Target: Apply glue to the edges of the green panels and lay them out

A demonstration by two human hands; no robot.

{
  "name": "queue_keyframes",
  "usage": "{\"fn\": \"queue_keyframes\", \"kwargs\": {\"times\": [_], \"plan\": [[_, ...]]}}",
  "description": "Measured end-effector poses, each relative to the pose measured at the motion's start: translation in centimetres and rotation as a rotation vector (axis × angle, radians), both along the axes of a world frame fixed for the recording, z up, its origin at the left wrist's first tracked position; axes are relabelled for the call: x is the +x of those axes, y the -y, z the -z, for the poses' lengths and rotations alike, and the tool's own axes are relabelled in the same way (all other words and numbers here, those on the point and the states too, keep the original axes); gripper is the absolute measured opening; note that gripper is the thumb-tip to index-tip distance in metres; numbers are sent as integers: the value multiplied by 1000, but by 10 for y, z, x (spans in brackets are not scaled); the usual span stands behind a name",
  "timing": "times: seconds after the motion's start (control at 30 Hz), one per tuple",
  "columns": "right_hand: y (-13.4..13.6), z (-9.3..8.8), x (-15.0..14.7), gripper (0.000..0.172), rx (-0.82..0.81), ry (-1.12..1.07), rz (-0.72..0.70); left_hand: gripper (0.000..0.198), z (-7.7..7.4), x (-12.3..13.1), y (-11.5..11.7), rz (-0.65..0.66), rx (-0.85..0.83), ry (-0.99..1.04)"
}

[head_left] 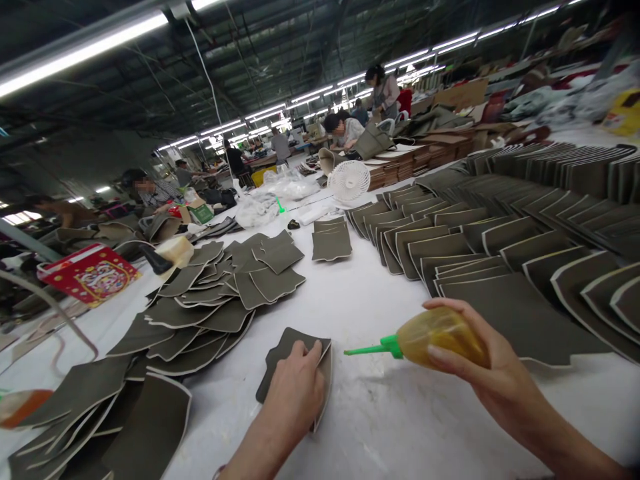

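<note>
My right hand is wrapped round a soft squeeze bottle of amber liquid, probably glue. Its thin green nozzle points left and stays apart from the piece by my left hand. My left hand has its fingers bent together on a dark grey-green leather-like piece with a pale edge. A lighter underside shows along that piece's right side; the thumb is hidden. Left of this hand lies a loose pile of similar pieces. To the right, overlapping rows of larger pieces cover the table.
A small stack of pieces lies ahead on the white table. Beyond it stand a white fan and crumpled plastic. A red printed box and an orange-filled bottle are at left. Several people work farther back.
</note>
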State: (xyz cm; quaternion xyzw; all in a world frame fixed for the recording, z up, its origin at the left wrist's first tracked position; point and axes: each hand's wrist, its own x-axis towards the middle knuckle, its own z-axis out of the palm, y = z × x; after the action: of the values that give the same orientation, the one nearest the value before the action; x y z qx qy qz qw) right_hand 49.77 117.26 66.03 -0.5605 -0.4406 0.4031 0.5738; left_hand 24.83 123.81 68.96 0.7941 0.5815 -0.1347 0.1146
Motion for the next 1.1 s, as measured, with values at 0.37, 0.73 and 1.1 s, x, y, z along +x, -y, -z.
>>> {"fn": "queue_keyframes", "kwargs": {"times": [0.37, 0.73, 1.1], "plan": [[-22, -7, -24, 49, 218, 580, -91, 50, 2, 6, -10, 22, 33, 75], [-34, -10, -37, 41, 395, 710, -238, 46, 2, -3, -11, 42, 28, 166], [-32, -10, -38, 38, 364, 741, -215, 45, 8, -10, -17, 28, 1, 329]]}}
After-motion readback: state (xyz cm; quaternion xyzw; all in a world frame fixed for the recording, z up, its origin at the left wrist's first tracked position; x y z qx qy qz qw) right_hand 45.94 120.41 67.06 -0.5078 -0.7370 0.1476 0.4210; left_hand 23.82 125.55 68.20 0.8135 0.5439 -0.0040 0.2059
